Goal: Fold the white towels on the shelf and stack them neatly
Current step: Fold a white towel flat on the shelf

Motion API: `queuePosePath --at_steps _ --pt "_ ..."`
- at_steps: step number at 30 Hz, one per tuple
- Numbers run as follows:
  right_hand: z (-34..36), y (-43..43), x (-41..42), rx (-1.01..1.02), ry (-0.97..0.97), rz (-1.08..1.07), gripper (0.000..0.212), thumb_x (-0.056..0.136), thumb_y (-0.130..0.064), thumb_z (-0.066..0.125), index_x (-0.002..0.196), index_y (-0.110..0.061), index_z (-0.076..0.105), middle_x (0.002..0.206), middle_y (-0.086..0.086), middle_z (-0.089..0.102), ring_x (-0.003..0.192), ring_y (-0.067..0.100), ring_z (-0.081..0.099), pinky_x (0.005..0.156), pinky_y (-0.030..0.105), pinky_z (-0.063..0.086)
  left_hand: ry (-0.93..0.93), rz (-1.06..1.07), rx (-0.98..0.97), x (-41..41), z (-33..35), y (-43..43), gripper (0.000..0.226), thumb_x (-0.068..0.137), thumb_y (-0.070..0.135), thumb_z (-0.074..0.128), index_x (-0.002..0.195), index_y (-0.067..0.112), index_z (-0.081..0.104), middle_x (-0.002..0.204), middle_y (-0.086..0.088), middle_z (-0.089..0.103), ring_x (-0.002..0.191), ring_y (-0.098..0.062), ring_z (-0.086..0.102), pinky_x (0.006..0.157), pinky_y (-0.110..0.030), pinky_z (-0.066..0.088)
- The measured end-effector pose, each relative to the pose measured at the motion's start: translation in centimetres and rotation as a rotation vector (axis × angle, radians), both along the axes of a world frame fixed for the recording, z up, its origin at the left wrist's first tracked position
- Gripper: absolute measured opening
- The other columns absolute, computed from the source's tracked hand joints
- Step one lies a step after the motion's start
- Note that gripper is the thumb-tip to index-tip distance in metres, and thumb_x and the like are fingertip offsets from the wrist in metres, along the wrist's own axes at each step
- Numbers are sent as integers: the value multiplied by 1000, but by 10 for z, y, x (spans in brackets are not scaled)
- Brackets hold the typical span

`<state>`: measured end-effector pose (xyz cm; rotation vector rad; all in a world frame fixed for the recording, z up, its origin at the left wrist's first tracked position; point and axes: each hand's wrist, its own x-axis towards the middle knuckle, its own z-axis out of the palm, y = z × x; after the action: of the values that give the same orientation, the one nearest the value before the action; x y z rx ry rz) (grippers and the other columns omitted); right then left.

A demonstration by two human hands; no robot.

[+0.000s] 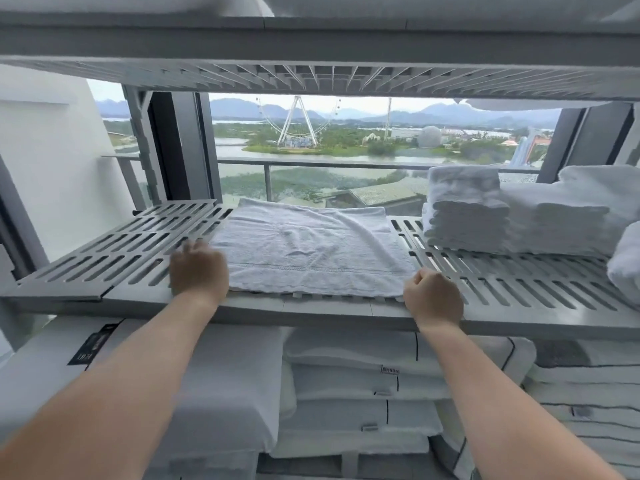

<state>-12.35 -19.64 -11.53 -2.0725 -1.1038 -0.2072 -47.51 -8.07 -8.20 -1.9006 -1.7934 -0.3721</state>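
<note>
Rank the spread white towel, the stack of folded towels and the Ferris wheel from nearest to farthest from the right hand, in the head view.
1. The spread white towel: its near right corner meets the right hand.
2. The stack of folded towels: farther back, on the right of the shelf.
3. The Ferris wheel: far outside, centre background.

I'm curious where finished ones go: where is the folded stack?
In the head view, the stack sits on the right of the slatted shelf, just right of the spread towel.

Towel at centre seen as white terry cloth, rough-looped, slotted shelf finished matt grey, plastic-looking, folded towels at right napped cloth, linens below smooth-woven
</note>
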Motion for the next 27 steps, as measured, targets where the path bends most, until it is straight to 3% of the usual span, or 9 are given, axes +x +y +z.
queuePosePath --at_steps 3,6,11,14,16,20,23,25,27 --pt "-2 -7 2 -33 -51 26 24 84 -11 51 61 -11 57 58 7 59 63 30 59 64 37 54 -171 -528 -94 59 -9 -17 21 87 11 54 101 19 68 106 -5 66 99 -25 60 83 -40 53" --pt "-1 -13 9 1 -29 47 26 81 -10 53 55 -11 54 55 7 58 62 30 58 57 32 48 -236 -758 -263 108 -19 -28 17 93 36 55 104 25 62 111 1 63 109 -19 55 85 -39 51" --pt "-6 -27 20 55 -14 84 30 81 -16 51 52 -15 42 49 2 48 53 26 45 47 29 28 -171 -815 -127 119 -29 -28 27 97 46 49 84 23 55 85 7 61 91 -18 58 66 -33 44" --pt "0 -32 29 76 78 204 38 81 -29 39 61 -7 61 54 8 61 54 32 56 47 34 42 -95 -783 -129 122 -15 -22 50 101 52 39 64 20 47 66 6 58 66 -21 59 58 -31 37" --pt "11 -31 37 137 131 223 44 82 -35 36 71 -14 73 62 1 69 59 22 65 51 31 48 -89 -747 -186 127 -3 -13 59 101 56 32 60 18 49 57 6 55 56 -18 56 57 -30 42" --pt "36 -5 48 177 87 244 38 84 -37 41 67 -26 73 51 -18 62 53 3 59 52 22 39 -172 -742 -86 145 6 13 48 102 48 38 64 22 52 62 9 57 61 -16 57 56 -28 42" --pt "48 36 53 51 42 381 28 93 -24 50 86 -23 78 43 -21 53 37 -3 47 44 19 35 -134 -691 -120 166 6 43 33 102 41 41 86 22 63 87 6 63 80 -19 62 64 -31 47" --pt "55 67 59 -47 -44 437 27 95 -15 51 100 -20 78 64 -21 66 56 -10 59 55 19 47 -146 -614 -180 178 4 70 30 102 40 40 105 23 64 105 2 62 94 -22 62 73 -35 50" --pt "57 98 67 -137 -128 450 32 96 -11 49 113 -20 74 107 -9 75 101 7 68 90 30 54 -160 -569 -233 188 3 98 31 102 41 40 116 24 62 119 0 60 107 -23 59 81 -39 51"
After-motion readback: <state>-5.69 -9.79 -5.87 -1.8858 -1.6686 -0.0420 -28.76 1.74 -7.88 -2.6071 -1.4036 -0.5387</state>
